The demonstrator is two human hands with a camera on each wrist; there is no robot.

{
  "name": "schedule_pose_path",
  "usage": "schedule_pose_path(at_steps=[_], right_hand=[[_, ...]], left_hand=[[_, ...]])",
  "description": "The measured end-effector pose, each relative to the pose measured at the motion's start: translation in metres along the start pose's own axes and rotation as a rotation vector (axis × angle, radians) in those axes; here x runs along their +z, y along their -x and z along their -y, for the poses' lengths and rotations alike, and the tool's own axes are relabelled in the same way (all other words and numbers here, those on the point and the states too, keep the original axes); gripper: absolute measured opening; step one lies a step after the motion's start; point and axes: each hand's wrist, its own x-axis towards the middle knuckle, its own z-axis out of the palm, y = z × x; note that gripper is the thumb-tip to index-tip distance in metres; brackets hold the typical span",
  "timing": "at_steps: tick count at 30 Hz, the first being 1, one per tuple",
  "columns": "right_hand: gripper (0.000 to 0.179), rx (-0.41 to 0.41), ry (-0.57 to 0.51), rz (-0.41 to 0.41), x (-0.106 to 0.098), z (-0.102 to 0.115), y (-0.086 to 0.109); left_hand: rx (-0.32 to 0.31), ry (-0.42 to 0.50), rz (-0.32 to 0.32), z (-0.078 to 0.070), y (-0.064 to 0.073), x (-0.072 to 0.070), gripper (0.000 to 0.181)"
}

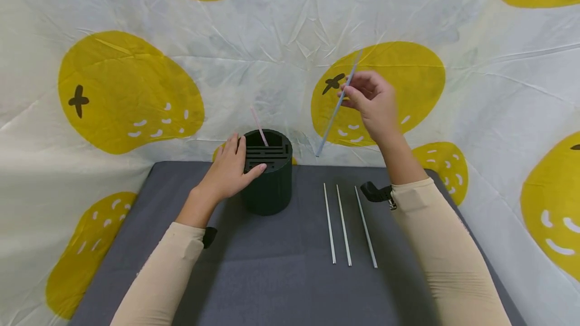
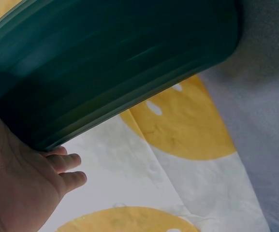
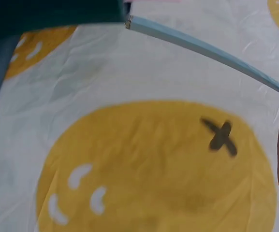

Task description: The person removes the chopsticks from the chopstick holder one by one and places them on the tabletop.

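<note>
My left hand rests on the rim of a dark green round holder, fingers along its far left edge and thumb across the front of its slotted top. A thin pink stick leans upright in the holder's open rear part. To the right, my right hand pinches a slim light-blue stick between thumb and fingers. It slants in the air, lower end toward the holder but apart from it. In the right wrist view the light-blue stick looks faceted, with a brownish end.
Three thin pale sticks, a left one, a middle one and a right one, lie side by side on the grey-covered table. Behind the table hangs a white cloth printed with yellow shapes.
</note>
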Motion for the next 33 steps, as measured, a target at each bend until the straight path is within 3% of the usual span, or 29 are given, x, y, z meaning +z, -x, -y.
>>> schedule_pose_path(at_steps=[17, 23, 29, 33], right_hand=[[0.016, 0.138, 0.353, 0.024, -0.096, -0.041, 0.064], [0.019, 0.202, 0.413, 0.05, -0.121, -0.054, 0.079], [0.029, 0.283, 0.609, 0.106, -0.137, -0.071, 0.095], [0.034, 0.367, 0.662, 0.149, -0.145, -0.084, 0.108]], left_hand=[[0.009, -0.012, -0.003, 0.001, -0.001, 0.001, 0.109], [0.006, -0.015, 0.0, 0.002, -0.001, 0.0, 0.109], [0.0, -0.008, 0.005, 0.002, 0.0, -0.001, 0.11], [0.003, -0.01, 0.002, 0.002, 0.0, -0.001, 0.11]])
